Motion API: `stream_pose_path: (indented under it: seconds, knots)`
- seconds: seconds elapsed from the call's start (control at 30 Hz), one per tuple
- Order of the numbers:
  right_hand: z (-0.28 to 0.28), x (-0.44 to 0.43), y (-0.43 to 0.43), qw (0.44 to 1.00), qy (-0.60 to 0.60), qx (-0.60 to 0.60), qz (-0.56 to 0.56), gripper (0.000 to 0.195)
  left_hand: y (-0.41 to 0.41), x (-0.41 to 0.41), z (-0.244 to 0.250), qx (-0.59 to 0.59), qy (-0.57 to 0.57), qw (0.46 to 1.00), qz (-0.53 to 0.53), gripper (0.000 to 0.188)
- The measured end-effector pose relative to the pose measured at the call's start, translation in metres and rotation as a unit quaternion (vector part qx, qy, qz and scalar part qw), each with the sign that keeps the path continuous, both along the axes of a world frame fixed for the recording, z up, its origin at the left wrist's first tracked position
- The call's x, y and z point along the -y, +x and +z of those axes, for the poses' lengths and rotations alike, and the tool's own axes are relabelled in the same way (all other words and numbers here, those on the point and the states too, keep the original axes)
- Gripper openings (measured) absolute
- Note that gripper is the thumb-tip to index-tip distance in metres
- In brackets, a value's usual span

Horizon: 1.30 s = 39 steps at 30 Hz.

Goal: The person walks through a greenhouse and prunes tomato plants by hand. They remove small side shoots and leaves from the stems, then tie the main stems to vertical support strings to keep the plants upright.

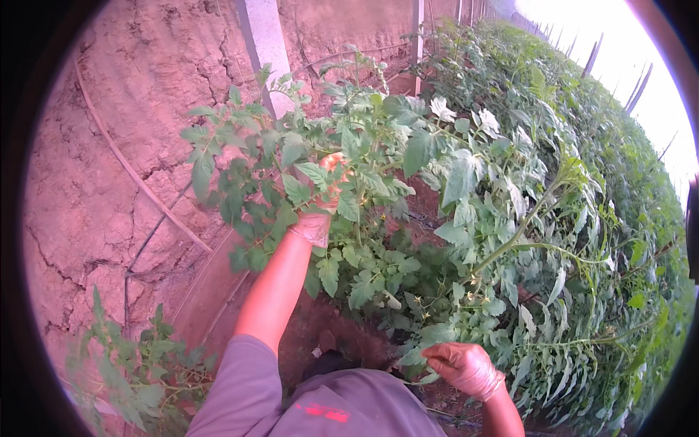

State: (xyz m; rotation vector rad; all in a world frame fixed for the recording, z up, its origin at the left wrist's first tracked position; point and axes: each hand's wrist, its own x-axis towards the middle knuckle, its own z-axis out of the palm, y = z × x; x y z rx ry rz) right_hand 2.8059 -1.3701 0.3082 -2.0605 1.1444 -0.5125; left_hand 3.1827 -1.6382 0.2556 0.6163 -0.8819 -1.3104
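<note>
My left hand (326,191), in a thin translucent glove, reaches up among the leaves of a tomato plant (357,164); leaves cover much of the fingers, so their grip is hidden. Lower right, my right hand (458,367), gloved the same way, is bent with its fingertips drawn together beside the lower tomato leaves (437,333). Whether anything thin lies between those fingertips cannot be told. Small yellow flowers (478,296) hang on the stems above it. A thick green tomato stem (510,240) slants up to the right of both hands.
A cracked earthen wall (164,98) rises at the left, with a concrete post (267,49) and a curved pole (128,164) against it. Dense rows of tomato plants (590,136) run along the right. More foliage (139,366) stands at lower left.
</note>
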Motion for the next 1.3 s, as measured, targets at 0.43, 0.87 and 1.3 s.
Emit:
stream_pose_path:
  seconds: [0.43, 0.87, 1.3]
  knots:
    - [0.054, 0.171, 0.197, 0.869, -0.34, 0.085, -0.349, 0.104, -0.023, -0.012, 0.02, 0.224, -0.033, 0.93, -0.289, 0.048]
    - [0.07, 0.112, 0.249, 0.96, -0.252, 0.107, -0.058, 0.104, 0.023, -0.088, 0.038, 0.084, -0.024, 0.954, -0.286, 0.072]
    - [0.155, 0.211, 0.259, 0.897, 0.021, 0.434, -0.085, 0.081, 0.061, -0.069, -0.005, -0.035, 0.113, 0.972, -0.201, 0.043]
